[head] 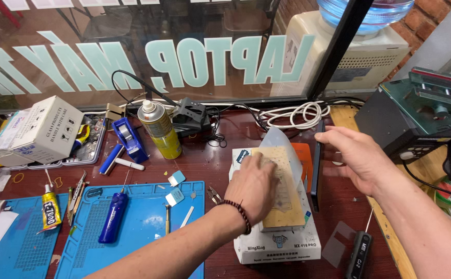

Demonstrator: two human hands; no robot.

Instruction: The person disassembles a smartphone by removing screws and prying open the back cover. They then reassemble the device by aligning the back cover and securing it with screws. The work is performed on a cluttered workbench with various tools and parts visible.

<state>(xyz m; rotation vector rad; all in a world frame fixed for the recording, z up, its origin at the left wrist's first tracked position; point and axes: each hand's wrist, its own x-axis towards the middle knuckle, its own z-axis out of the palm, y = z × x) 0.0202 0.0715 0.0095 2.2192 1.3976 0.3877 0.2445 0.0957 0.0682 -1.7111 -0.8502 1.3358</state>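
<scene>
My left hand (pixel 254 188) lies flat on a beige pad (pixel 287 206) that covers the top of a white box-shaped machine (pixel 282 245). A translucent film (pixel 282 140) curls up from the pad's far end, with an orange sheet (pixel 305 157) behind it. A thin dark slab (pixel 315 178) stands on edge along the machine's right side. My right hand (pixel 357 157) hovers spread beside it, its fingertips at the slab's upper part; whether they grip it I cannot tell. A bead bracelet is on my left wrist.
A blue work mat (pixel 143 227) at left carries a blue screwdriver (pixel 113 217) and tweezers. Behind it stand a yellow spray can (pixel 159 129), a blue tape dispenser (pixel 130 137) and a white carton (pixel 44 129). A dark station (pixel 406 119) sits at right, with a black tool (pixel 358 254) in front.
</scene>
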